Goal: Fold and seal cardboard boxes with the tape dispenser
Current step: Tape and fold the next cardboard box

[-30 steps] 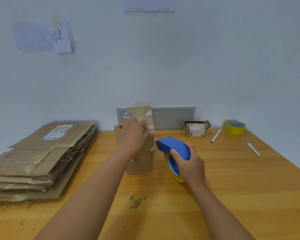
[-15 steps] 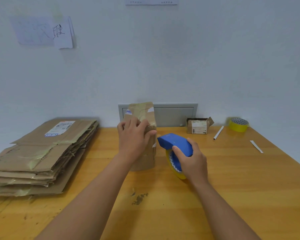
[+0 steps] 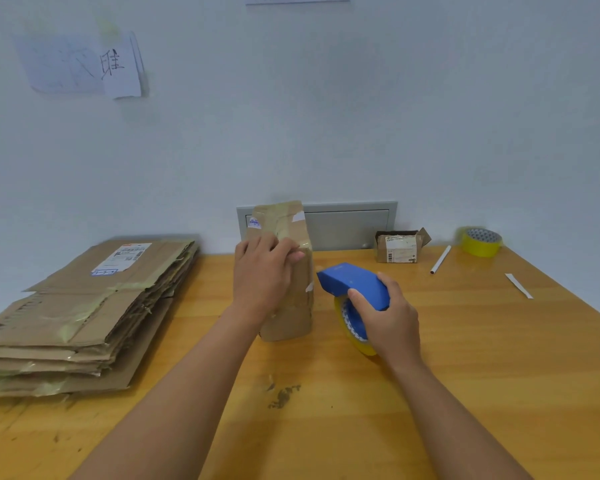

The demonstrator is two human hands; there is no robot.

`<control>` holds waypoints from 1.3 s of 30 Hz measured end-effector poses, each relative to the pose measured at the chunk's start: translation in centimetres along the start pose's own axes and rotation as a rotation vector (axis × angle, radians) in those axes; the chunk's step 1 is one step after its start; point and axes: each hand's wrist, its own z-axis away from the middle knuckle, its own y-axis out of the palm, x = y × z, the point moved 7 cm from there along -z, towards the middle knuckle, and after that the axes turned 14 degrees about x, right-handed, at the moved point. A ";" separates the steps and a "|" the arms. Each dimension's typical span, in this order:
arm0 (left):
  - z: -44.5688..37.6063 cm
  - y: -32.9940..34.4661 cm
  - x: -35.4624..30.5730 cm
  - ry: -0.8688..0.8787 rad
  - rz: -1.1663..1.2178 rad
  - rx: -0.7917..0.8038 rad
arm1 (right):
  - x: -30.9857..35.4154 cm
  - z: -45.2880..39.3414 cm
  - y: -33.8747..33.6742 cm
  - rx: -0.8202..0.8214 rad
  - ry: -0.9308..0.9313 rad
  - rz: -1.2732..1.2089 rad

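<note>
A small brown cardboard box (image 3: 290, 323), patched with old tape, stands upright on its end in the middle of the wooden table (image 3: 482, 368). My left hand (image 3: 262, 275) grips its upper part from the near side, fingers curled over the right edge. Just right of the box, my right hand (image 3: 387, 315) holds the blue tape dispenser (image 3: 352, 280) with its yellow-rimmed tape roll (image 3: 352, 323) below. The dispenser's front tip is next to the box's right edge; contact is unclear.
A thick stack of flattened cardboard boxes (image 3: 80, 313) lies at the left. At the back right are a small open box (image 3: 399, 245), a white tube (image 3: 440, 259), a yellow tape roll (image 3: 480, 241) and a white strip (image 3: 518, 285). A grey wall panel (image 3: 347, 225) is behind.
My view has dipped slightly; both hands, the box and the dispenser keep nearly the same places. The grips are unchanged.
</note>
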 end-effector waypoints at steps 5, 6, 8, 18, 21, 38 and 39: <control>-0.1 -0.5 -0.3 -0.036 -0.001 0.031 | -0.1 0.0 -0.1 -0.005 0.007 -0.004; 0.0 -0.6 0.0 -0.031 0.030 0.038 | -0.1 0.1 -0.1 -0.008 0.009 -0.002; 0.4 -0.8 0.7 -0.026 0.069 0.071 | -0.1 0.2 -0.1 -0.011 0.012 0.002; 0.6 -1.1 3.2 -0.125 0.216 0.224 | 0.9 0.1 -0.7 0.061 -0.019 0.049; 0.9 -1.1 3.8 -0.149 0.291 0.229 | 1.4 0.5 -0.1 0.119 -0.055 0.304; 1.1 -1.1 5.4 -0.165 0.531 0.240 | -0.3 1.0 3.3 0.377 0.239 0.961; 1.1 -1.0 5.6 -0.186 0.559 0.229 | 0.5 0.7 3.1 0.402 0.263 0.957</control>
